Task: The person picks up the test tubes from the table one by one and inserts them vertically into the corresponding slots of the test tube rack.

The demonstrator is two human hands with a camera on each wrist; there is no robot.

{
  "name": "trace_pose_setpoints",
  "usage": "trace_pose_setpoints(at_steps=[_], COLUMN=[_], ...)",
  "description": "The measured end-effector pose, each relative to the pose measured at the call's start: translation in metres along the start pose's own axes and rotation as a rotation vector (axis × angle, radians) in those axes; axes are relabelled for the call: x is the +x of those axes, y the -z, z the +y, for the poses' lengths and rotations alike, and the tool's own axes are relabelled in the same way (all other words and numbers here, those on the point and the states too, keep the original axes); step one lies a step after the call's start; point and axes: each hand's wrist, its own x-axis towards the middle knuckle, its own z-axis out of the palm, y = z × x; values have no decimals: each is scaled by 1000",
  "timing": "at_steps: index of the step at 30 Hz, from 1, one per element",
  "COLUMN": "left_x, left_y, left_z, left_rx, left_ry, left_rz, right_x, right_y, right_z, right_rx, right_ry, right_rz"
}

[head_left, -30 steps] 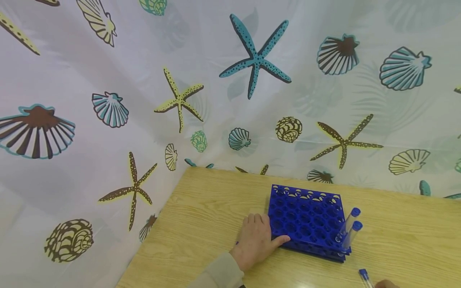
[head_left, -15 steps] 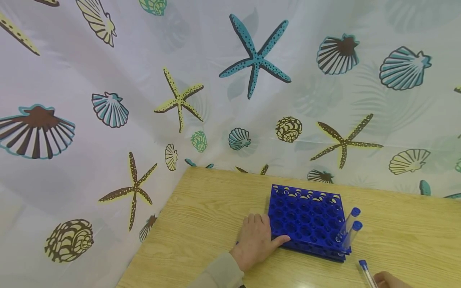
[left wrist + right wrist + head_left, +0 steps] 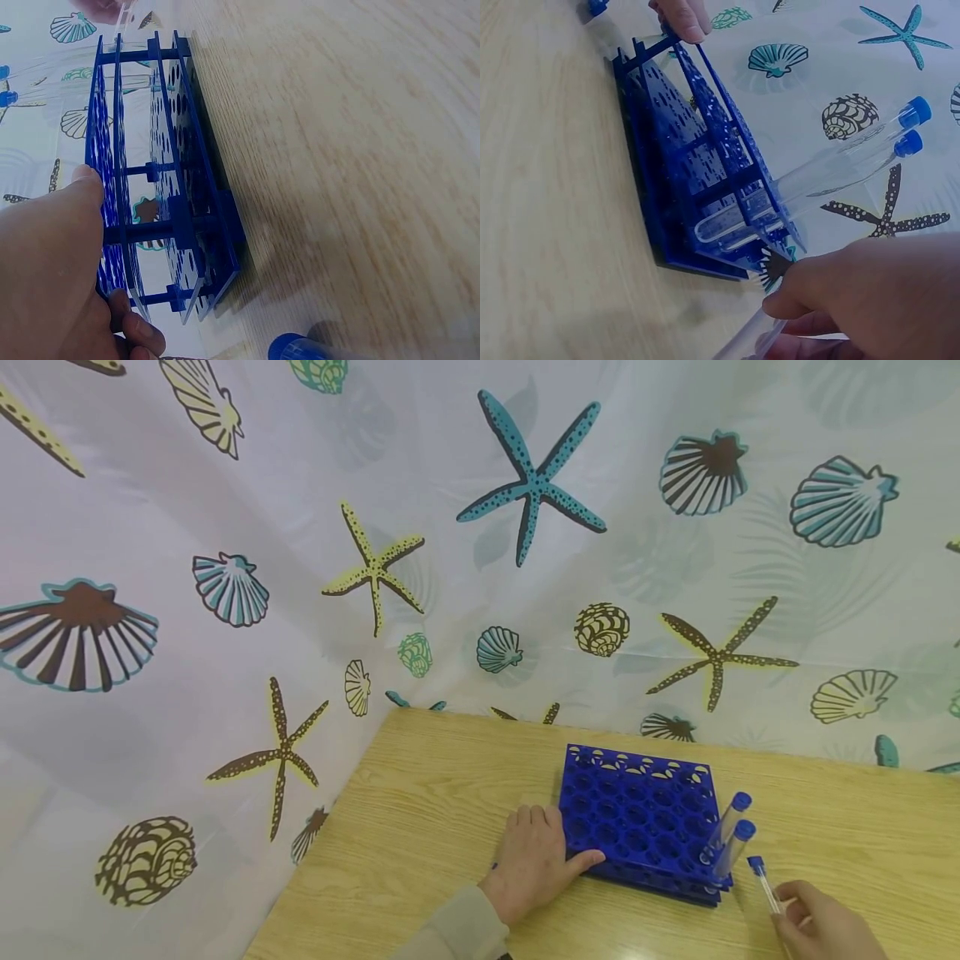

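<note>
A blue test tube rack (image 3: 636, 817) sits on the wooden table. My left hand (image 3: 527, 867) grips its left end, the thumb lying along the front edge and the other fingers at the side. Two clear test tubes with blue caps, one (image 3: 733, 853) in front of the other (image 3: 723, 828), lean in holes at the rack's right end. My right hand (image 3: 823, 925) pinches another clear test tube (image 3: 768, 888), its blue cap pointing up and away, just right of the rack's front corner. In the right wrist view this tube's lower end (image 3: 750, 334) shows beneath the fingers.
A blue-capped tube end (image 3: 289, 347) lies on the table near the left hand in the left wrist view. Behind the wooden table (image 3: 420, 777) hangs a white curtain (image 3: 450, 610) printed with shells and starfish.
My right hand has come into view from the bottom edge and moved forward with the test tube, up beside the rack. The left hand and the rack have stayed in place.
</note>
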Motion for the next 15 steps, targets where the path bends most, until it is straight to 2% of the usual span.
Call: trace_pose_setpoints(at_steps=[8, 15], left_x=[0, 0], left_y=[0, -1], left_z=[-1, -1], left_rx=[-9, -26], left_ry=[-3, 4], left_rz=[2, -11], right_x=[6, 13], right_y=[17, 27], right_z=[-18, -26], right_rx=[30, 17], right_ry=[45, 159], right_rz=[52, 160])
